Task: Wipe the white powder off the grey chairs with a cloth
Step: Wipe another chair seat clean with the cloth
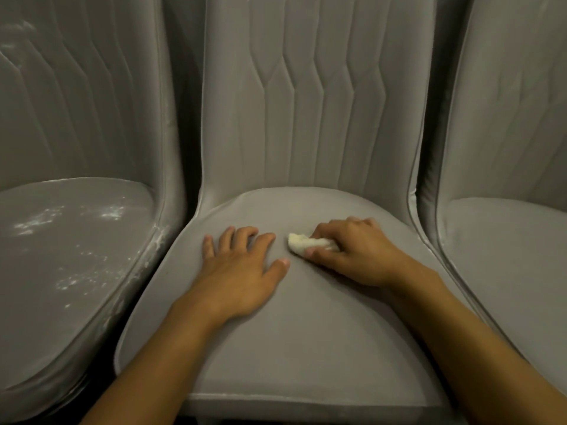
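Three grey padded chairs stand side by side. On the seat of the middle chair my left hand lies flat with its fingers spread. My right hand grips a small bunched white cloth and holds it against the same seat, just right of my left hand. The middle seat looks free of powder. White powder lies in patches on the seat of the left chair and along its right rim.
The right chair shows a faint pale film on its seat. Quilted backrests rise behind all three seats, and the left one carries white smears at its top left. Narrow dark gaps separate the chairs.
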A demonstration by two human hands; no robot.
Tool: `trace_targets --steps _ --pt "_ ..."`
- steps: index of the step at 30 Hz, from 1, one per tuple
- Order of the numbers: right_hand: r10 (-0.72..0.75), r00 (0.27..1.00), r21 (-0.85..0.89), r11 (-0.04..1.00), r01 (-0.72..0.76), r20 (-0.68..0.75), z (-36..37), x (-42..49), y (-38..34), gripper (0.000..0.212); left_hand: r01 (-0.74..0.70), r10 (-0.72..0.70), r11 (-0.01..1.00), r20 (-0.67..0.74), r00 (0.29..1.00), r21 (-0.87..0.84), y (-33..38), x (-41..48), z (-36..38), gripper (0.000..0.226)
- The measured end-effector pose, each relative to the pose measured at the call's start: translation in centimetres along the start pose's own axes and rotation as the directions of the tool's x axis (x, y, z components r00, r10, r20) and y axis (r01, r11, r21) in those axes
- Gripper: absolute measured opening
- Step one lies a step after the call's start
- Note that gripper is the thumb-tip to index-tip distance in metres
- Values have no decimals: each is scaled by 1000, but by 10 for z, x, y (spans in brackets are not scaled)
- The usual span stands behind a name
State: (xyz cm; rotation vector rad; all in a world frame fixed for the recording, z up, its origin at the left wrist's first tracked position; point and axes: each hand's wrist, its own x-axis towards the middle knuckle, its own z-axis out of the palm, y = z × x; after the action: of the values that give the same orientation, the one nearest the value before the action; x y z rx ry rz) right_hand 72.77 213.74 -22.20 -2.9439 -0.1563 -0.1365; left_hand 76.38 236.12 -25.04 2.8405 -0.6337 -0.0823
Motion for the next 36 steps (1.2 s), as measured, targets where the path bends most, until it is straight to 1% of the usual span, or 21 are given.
trace_targets --steps 2,3,4,5,7,9,13,15,16,17,19,20,23,26,28,29,30,32,33,34,36 --pt "102 970 -127 983 -132 -221 -3 -2 17 55 2 -2 1000 -6 1000 -7 0 0 0 61" --pt "198 926 -149 955 -256 -323 -4 -1 33 50 1 -1 1000 -6 1000 -9 0 -1 0 61" --pt "320 876 -138 911 -389 -361 -6 -1 50 48 -2 1 1000 -8 1000 -13 0 -1 0 61" --pt "437 832 -101 863 -494 -342 -8 -3 66 49 -3 3 1000 -10 1000 -17 0 -2 0 61" --pt "571 784 -12 806 -592 -245 -8 -8 84 50 -4 3 1000 -14 1000 -21 0 -2 0 61" --pt "562 800 34 822 -568 -208 -2 -16 78 43 1 -1 1000 -14 1000 -18 0 -2 0 62" --pt "334 931 0 941 -338 -151 -1 -41 38 29 9 -10 1000 -6 1000 -16 1 -2 -1 62" --pt "229 967 26 973 -228 -107 -8 -54 31 25 7 -7 1000 -8 1000 -21 1 -3 -2 61" --pt "216 969 35 976 -213 -120 -12 -59 33 26 5 -6 1000 -9 1000 -22 2 -3 -2 61" --pt "232 958 39 973 -229 -169 -16 -60 41 28 6 -6 1000 -10 1000 -22 2 -4 -2 61" --pt "324 899 28 943 -330 -294 -24 -59 67 36 7 -8 1000 -14 1000 -22 3 -4 -3 62" --pt "378 876 15 920 -392 -298 -28 -57 80 40 9 -9 1000 -16 1000 -24 2 -4 -3 62" --pt "491 863 26 870 -492 -120 -27 -56 106 44 11 -12 1000 -14 1000 -26 3 -5 -3 62" --pt "493 869 42 868 -494 25 -30 -70 106 39 14 -14 1000 -18 1000 -27 2 -5 -4 62" --pt "500 857 121 850 -513 121 -41 -81 104 36 13 -14 999 -22 1000 -34 2 -6 -4 62" --pt "505 856 150 843 -517 112 -45 -81 108 33 14 -15 999 -21 1000 -38 2 -6 -3 62" --pt "516 856 151 843 -515 38 -50 -78 110 29 15 -16 999 -20 1000 -40 2 -5 -3 62" --pt "514 827 95 857 -506 -229 -52 -64 116 26 13 -14 999 -21 1000 -41 2 -4 -3 63" --pt "497 818 84 865 -495 -290 -51 -58 116 27 10 -12 999 -25 1000 -41 1 -4 -2 63" --pt "477 838 68 876 -477 -264 -50 -54 112 27 9 -10 999 -30 1000 -40 1 -4 -2 63" --pt "450 889 68 893 -445 -87 -43 -52 105 29 8 -10 999 -36 999 -37 0 -3 -1 64"
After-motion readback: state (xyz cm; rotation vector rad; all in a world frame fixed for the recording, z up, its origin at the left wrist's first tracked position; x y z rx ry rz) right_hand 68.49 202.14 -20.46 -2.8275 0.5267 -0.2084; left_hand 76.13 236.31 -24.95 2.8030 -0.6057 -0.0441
